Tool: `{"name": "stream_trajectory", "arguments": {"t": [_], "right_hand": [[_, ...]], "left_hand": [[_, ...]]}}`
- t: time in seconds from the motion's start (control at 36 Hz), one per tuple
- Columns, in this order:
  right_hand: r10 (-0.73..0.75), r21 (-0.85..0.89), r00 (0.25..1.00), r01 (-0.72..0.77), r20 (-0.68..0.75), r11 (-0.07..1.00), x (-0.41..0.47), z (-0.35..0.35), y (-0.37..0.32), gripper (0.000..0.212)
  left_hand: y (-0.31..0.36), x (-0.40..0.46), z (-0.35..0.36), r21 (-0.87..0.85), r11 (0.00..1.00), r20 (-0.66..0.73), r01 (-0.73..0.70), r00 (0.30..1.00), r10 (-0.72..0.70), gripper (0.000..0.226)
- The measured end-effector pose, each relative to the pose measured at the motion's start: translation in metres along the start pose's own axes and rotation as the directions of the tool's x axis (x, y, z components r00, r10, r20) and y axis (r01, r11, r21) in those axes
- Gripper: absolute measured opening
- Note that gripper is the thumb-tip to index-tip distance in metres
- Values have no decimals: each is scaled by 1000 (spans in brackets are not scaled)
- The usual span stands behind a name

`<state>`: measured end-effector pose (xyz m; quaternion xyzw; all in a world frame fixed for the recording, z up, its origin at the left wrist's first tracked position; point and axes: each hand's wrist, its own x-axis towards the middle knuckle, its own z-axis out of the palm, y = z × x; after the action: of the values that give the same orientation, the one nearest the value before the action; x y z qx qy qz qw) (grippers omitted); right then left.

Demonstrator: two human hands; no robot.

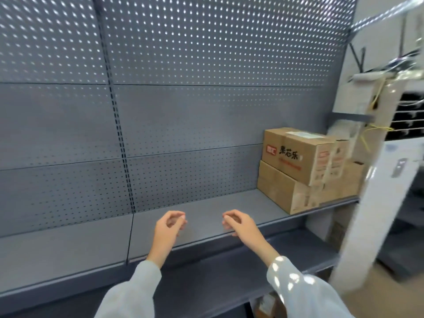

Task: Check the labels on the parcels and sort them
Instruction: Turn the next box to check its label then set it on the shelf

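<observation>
- Two hands are out over a grey metal shelf, both empty — nothing is gripped in either.
- Far left and behind: grey perforated back panel rises above the shelf, split by a slotted upright.
- Left hand: fingers loosely curled, thumb close to the fingertips, holding nothing; it hovers above the shelf near the front edge. Light sleeve covers the forearm.
- Right hand: the same loose curl, palm down, empty; just beside the left hand with a gap between them. Its sleeve is dappled with light.
- Further right, at the shelf's end: two cardboard parcels, stacked against the back panel and well apart from both hands.
- Lower parcel: plain brown, sits directly on the shelf.
- Upper parcel: rests on the lower one, printed black characters and a red mark on its front face, a pale label on top — text too blurred to read.
- Right edge: white post, motion-blurred, with yellow ties near its upper part.
- Below: a darker second shelf; a brown carton partly shows under it.
</observation>
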<state>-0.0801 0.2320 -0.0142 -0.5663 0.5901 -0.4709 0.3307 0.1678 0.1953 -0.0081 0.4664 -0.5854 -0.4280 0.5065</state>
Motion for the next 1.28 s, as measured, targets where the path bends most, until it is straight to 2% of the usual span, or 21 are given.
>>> {"name": "stream_trajectory", "arguments": {"t": [0.39, 0.61, 0.69, 0.81, 0.86, 0.92, 1.0, 1.17, 1.22, 1.28], "right_hand": [[-30, 62, 973, 45, -231, 997, 73, -162, 37, 12], [-74, 47, 911, 101, -405, 994, 94, -255, 41, 14], [-97, 11, 867, 117, -488, 993, 100, -286, 39, 13], [-162, -80, 752, 144, -639, 986, 108, -325, 34, 17], [-151, -66, 696, 148, -702, 987, 112, -342, 33, 24], [-113, -38, 671, 125, -732, 991, 122, -363, 37, 38], [-52, 0, 687, 76, -725, 997, 136, -390, 44, 58], [17, 62, 750, 33, -662, 998, 162, -421, 51, 76], [25, 67, 774, 23, -633, 998, 170, -427, 54, 74], [0, 64, 789, 49, -614, 997, 175, -431, 57, 56]], "left_hand": [[32, 74, 164, 70, 996, 202, -63, 978, 47, 7], [45, 107, 254, 32, 995, 250, -92, 965, 81, 6], [53, 118, 285, 19, 993, 271, -117, 956, 108, 9], [65, 133, 324, -10, 992, 298, -123, 947, 121, 11], [69, 142, 342, -15, 994, 331, -110, 938, 108, 11], [76, 151, 362, -19, 996, 354, -82, 931, 84, 11], [88, 161, 386, -34, 998, 383, -46, 922, 56, 17], [107, 175, 425, -62, 998, 461, -19, 886, 46, 61], [112, 175, 435, -81, 996, 490, -21, 870, 58, 64], [115, 174, 444, -104, 995, 507, -3, 860, 55, 66]]}}
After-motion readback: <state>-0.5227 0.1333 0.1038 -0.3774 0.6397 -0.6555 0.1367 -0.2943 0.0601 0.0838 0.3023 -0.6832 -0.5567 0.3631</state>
